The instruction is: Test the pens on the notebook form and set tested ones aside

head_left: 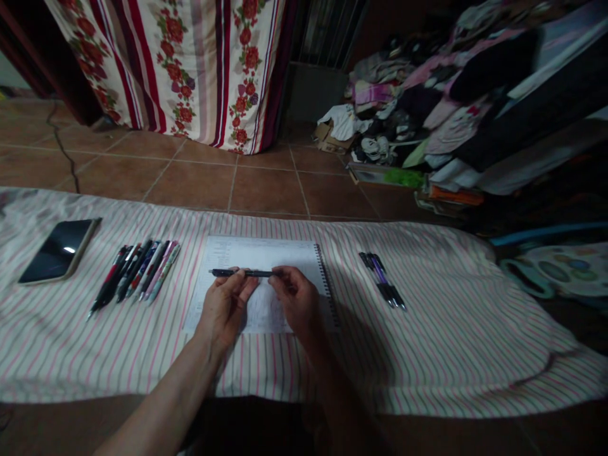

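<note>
Both of my hands hold one black pen (240,273) level above a spiral notebook (266,253) that lies open on a striped cloth (427,342). My left hand (223,307) pinches the pen near its middle. The fingertips of my right hand (297,301) are closed on its right end. Faint writing shows on the notebook page under my hands.
A row of several pens (135,271) lies left of the notebook, and a dark phone (59,251) lies further left. A small bunch of pens (382,285) lies to the right. Beyond the cloth are a tiled floor, a flowered curtain (190,63) and a heap of clothes (427,107).
</note>
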### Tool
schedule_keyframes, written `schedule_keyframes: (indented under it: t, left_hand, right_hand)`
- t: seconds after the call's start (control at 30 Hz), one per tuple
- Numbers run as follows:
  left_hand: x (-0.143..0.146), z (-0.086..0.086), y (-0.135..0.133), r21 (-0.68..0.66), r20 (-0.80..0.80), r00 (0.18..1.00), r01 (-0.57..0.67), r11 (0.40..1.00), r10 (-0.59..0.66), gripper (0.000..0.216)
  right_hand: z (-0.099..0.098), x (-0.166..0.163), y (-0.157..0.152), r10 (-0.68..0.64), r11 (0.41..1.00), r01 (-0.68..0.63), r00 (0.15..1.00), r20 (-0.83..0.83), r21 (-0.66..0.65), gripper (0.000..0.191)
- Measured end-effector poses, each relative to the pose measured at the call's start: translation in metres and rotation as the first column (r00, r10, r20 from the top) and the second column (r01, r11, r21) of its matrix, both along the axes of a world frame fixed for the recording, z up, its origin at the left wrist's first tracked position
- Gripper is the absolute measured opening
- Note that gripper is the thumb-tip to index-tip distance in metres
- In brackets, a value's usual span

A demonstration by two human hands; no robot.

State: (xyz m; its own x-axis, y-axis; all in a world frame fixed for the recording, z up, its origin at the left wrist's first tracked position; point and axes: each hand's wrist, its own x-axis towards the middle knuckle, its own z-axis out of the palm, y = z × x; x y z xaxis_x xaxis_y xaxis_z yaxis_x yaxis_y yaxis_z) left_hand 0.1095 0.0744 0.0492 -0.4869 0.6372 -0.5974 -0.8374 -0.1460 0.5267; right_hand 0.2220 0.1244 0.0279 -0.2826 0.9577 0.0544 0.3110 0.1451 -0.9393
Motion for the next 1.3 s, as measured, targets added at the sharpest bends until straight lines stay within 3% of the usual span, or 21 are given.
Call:
schedule_keyframes:
  t: [0.17, 0.37, 0.47, 0.57, 0.67, 0.7, 0.77, 0.83, 0.9, 1.0, 1.13, 1.3]
  left_hand:
    - [0.0, 0.001, -0.005, -0.079, -0.019, 0.986, 0.163, 0.983, -0.165, 0.014]
    - [-0.002, 0.003, -0.009, -0.034, -0.02, 0.98, 0.198, 0.98, -0.199, 0.008]
    - [-0.001, 0.002, -0.011, -0.051, -0.096, 0.963, 0.247, 0.968, -0.251, 0.007]
    - [0.003, -0.001, -0.016, -0.113, -0.266, 0.879, 0.379, 0.918, -0.396, 0.014]
    - [0.004, -0.003, -0.023, -0.211, -0.59, 0.658, 0.435, 0.876, -0.468, 0.02]
    - [0.004, -0.003, -0.025, -0.237, -0.737, 0.526, 0.386, 0.892, -0.423, 0.019]
    - [0.001, -0.001, -0.027, -0.222, -0.948, 0.169, 0.253, 0.942, -0.269, 0.013]
    - [-0.003, -0.001, -0.028, -0.174, -0.976, -0.161, 0.172, 0.97, -0.147, 0.014]
    - [-0.007, -0.003, -0.027, -0.199, -0.919, -0.366, 0.108, 0.974, -0.147, 0.019]
    - [-0.009, -0.011, -0.022, -0.331, -0.829, -0.482, 0.01, 0.944, -0.285, 0.027]
    - [-0.007, -0.022, -0.019, -0.474, -0.741, -0.523, -0.036, 0.88, -0.421, 0.026]
    - [-0.007, -0.021, -0.021, -0.535, -0.649, -0.586, -0.101, 0.839, -0.485, 0.031]
  right_hand:
    - [-0.002, -0.001, 0.004, -0.021, 1.0, 0.02, 0.997, -0.069, -0.013, 0.024]
    - [0.0, -0.008, 0.003, -0.051, 0.992, 0.029, 0.98, -0.192, -0.119, 0.028]
    - [0.004, -0.008, 0.003, -0.105, 0.985, 0.071, 0.969, -0.222, -0.159, 0.029]
    - [0.007, -0.006, 0.005, -0.146, 0.979, 0.107, 0.961, -0.236, -0.172, 0.031]
    - [0.006, -0.005, 0.006, -0.144, 0.98, 0.105, 0.962, -0.232, -0.171, 0.031]
    - [0.005, -0.005, 0.006, -0.139, 0.98, 0.102, 0.964, -0.229, -0.169, 0.031]
    - [0.005, -0.006, 0.005, -0.131, 0.98, 0.092, 0.966, -0.225, -0.174, 0.028]
    - [0.005, -0.008, 0.003, -0.116, 0.979, 0.071, 0.965, -0.235, -0.193, 0.026]
    - [0.005, -0.01, 0.001, -0.073, 0.976, 0.018, 0.965, -0.251, -0.215, 0.025]
    - [0.005, -0.012, 0.001, -0.017, 0.973, -0.046, 0.964, -0.267, -0.226, 0.025]
    - [0.004, -0.014, 0.0, -0.053, 0.971, -0.019, 0.954, -0.295, -0.237, 0.025]
    - [0.008, -0.015, -0.003, -0.123, 0.908, -0.044, 0.922, -0.366, -0.416, 0.032]
